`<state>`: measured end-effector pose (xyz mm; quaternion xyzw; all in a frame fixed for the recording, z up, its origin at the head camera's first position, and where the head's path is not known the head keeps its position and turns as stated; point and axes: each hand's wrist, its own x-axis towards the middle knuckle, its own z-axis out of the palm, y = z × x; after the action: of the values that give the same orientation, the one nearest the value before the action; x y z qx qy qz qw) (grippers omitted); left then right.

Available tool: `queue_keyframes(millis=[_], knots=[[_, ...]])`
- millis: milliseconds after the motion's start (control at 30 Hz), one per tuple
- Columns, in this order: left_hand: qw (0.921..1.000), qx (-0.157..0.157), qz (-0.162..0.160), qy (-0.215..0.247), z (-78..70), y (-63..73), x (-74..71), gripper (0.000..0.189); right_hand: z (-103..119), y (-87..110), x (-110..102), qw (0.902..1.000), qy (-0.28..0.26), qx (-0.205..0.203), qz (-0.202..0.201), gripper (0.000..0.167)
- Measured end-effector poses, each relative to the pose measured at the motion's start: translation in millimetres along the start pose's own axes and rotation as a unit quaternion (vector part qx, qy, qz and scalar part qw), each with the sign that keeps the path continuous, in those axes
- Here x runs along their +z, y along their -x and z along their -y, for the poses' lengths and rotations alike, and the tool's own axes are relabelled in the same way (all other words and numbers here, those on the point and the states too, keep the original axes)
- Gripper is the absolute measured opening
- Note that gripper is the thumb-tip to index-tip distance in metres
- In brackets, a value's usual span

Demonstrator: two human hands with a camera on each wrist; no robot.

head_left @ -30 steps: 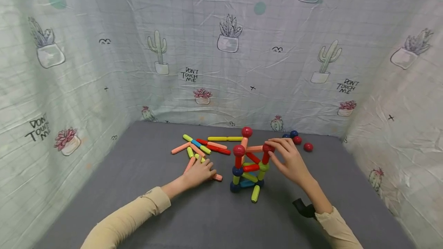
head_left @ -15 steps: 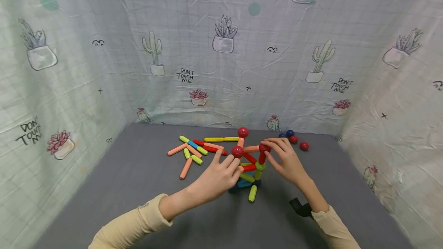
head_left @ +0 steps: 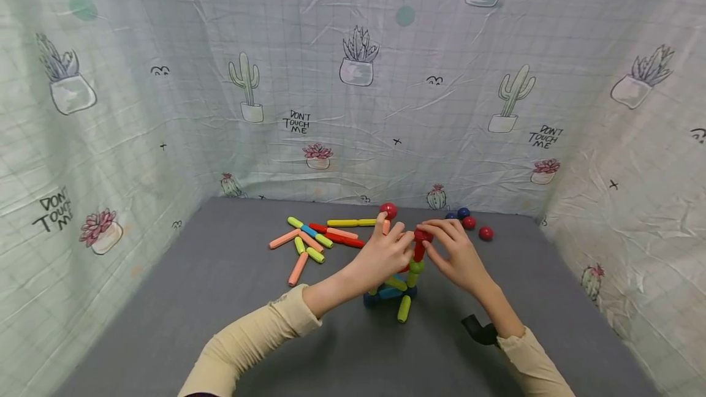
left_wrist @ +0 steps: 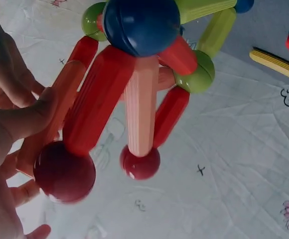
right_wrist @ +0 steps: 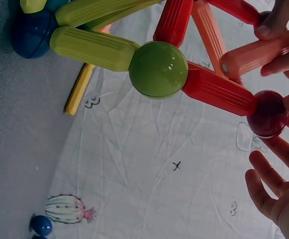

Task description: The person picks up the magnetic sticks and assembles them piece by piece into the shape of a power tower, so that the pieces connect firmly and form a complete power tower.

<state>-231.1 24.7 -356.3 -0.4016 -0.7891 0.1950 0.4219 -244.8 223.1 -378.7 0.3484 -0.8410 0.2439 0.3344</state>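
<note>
A tower of plastic magnetic rods and balls stands on the grey table, with blue balls [head_left: 371, 299] low down, a green ball [right_wrist: 158, 69] midway and red balls [head_left: 388, 211] on top. At the tower's top my left hand [head_left: 383, 256] pinches a salmon rod [right_wrist: 259, 54] between thumb and fingers; in the head view that hand hides the rod. One end of the rod is close to a red ball [left_wrist: 65, 172]; I cannot tell whether they touch. My right hand [head_left: 460, 259] holds the right-hand top red ball [right_wrist: 268, 113] by thumb and fingertips.
Left of the tower lie several loose rods, among them a salmon rod [head_left: 298, 269] and a yellow rod [head_left: 342, 223]. A green rod [head_left: 404, 309] lies in front. Loose balls [head_left: 486, 233] rest at the back right. A patterned curtain [head_left: 309, 78] encloses the table [head_left: 248, 299].
My left hand has taken a salmon rod from the loose ones and carried it right, up to the tower's top. The right hand has stayed at its red ball.
</note>
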Motion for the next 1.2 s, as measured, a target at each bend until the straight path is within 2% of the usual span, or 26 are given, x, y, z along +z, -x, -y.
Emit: queue_keyframes(millis=[267, 433, 500, 567, 600, 733, 800, 867, 967, 1067, 1133, 1200], knots=[[0.9979, -0.001, -0.008, -0.064, -10.2, -2.5, 16.3, 0.028, -0.9, -0.3, 0.3, 1.0000, -0.001, 0.004, 0.000, 0.035], [0.9976, -0.005, -0.005, -0.069, -9.5, 2.4, 20.7, 0.025, -2.0, 1.0, -0.5, 0.9999, 0.002, 0.013, 0.004, 0.035], [0.9981, -0.021, -0.008, -0.057, -6.1, 5.2, 21.2, 0.019, -2.6, 1.5, -0.8, 0.9999, 0.002, 0.013, 0.005, 0.035], [0.9982, -0.050, -0.010, -0.031, -1.6, 9.2, 21.5, 0.009, -3.3, 1.7, -1.0, 0.9999, 0.001, 0.012, 0.005, 0.035], [0.9974, -0.070, -0.012, -0.011, 0.7, 11.4, 21.5, 0.011, -3.5, 1.7, -1.2, 0.9999, 0.001, 0.011, 0.005, 0.035], [0.9870, -0.146, -0.011, 0.067, 7.4, 20.2, 22.5, 0.051, -5.0, 1.4, -1.6, 0.9999, -0.004, 0.012, 0.009, 0.036], [0.9824, -0.163, -0.010, 0.091, 8.8, 23.2, 24.1, 0.062, -5.7, 1.8, -1.4, 0.9999, -0.003, 0.011, 0.005, 0.036], [0.9802, -0.167, -0.007, 0.106, 9.4, 24.8, 25.4, 0.063, -6.5, 2.7, -0.4, 0.9999, 0.007, 0.002, -0.016, 0.036], [0.9757, -0.173, -0.003, 0.135, 10.0, 27.3, 26.6, 0.064, -4.9, 6.3, 1.9, 0.9948, 0.034, -0.057, -0.077, 0.035], [0.9656, -0.197, 0.020, 0.169, 10.2, 33.5, 27.8, 0.073, 0.6, 14.7, 8.7, 0.9773, 0.071, -0.156, -0.125, 0.028], [0.9558, -0.217, 0.033, 0.196, 9.3, 39.4, 29.9, 0.078, 4.7, 25.2, 17.1, 0.9637, 0.097, -0.224, -0.107, 0.024], [0.9468, -0.233, 0.048, 0.217, 6.5, 45.6, 33.2, 0.081, 7.7, 39.1, 27.9, 0.9491, 0.134, -0.281, -0.046, 0.027]])
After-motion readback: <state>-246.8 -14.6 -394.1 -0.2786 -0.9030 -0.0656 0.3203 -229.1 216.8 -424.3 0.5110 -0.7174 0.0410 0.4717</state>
